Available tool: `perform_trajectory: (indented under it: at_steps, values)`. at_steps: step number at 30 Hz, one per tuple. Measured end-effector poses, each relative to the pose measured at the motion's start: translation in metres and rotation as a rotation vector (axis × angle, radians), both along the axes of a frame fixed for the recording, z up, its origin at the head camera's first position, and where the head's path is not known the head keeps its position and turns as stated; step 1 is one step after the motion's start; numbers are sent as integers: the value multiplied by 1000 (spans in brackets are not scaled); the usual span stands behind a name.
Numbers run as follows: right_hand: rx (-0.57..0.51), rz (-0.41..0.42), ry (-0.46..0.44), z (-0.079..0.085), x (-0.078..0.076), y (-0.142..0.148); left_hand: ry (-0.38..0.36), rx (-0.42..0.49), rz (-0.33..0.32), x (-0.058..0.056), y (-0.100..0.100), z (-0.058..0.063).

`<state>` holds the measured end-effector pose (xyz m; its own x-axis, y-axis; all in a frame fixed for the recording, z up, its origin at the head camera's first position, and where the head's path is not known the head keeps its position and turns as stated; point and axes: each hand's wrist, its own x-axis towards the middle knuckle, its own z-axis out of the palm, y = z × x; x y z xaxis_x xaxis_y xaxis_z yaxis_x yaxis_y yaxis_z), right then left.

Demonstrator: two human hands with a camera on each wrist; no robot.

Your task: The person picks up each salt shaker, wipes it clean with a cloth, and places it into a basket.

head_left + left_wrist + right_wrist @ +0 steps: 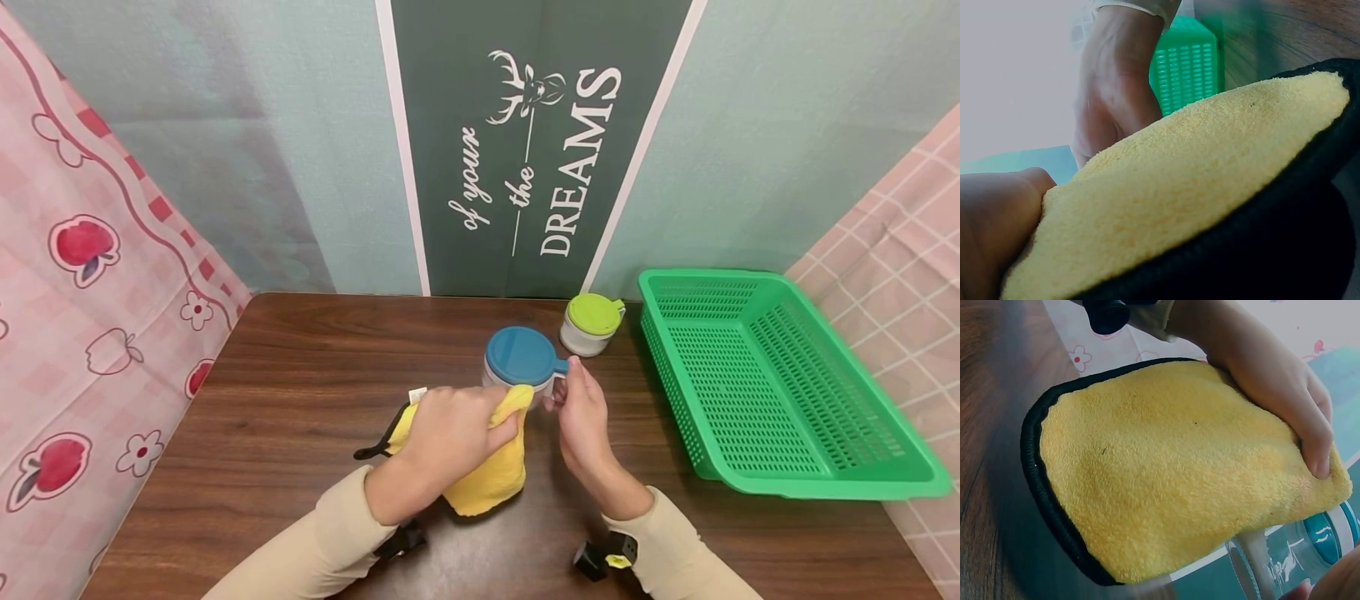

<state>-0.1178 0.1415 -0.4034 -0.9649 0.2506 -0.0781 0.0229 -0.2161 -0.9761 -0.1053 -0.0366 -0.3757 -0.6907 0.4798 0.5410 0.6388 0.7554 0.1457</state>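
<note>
My left hand grips a folded yellow cloth with a dark edging, its thumb pressed over the fabric. In the right wrist view the cloth hangs beside a clear jar with a blue lid. From above, that jar's blue lid sits closed, and my right hand holds the jar by its handle on the right side. The cloth covers part of the jar's near side. Whether the jar's base touches the table is hidden.
A smaller jar with a lime-green lid stands behind and to the right. A green plastic basket occupies the table's right side. The brown wooden table meets a fabric backdrop at its far edge.
</note>
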Motion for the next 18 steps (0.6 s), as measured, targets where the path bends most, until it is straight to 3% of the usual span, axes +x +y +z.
perform_trajectory:
  at_steps: [18]
  values:
    - [-10,-13,-29,-1,-1,4,-17,-6,46,-6,-12,-1]
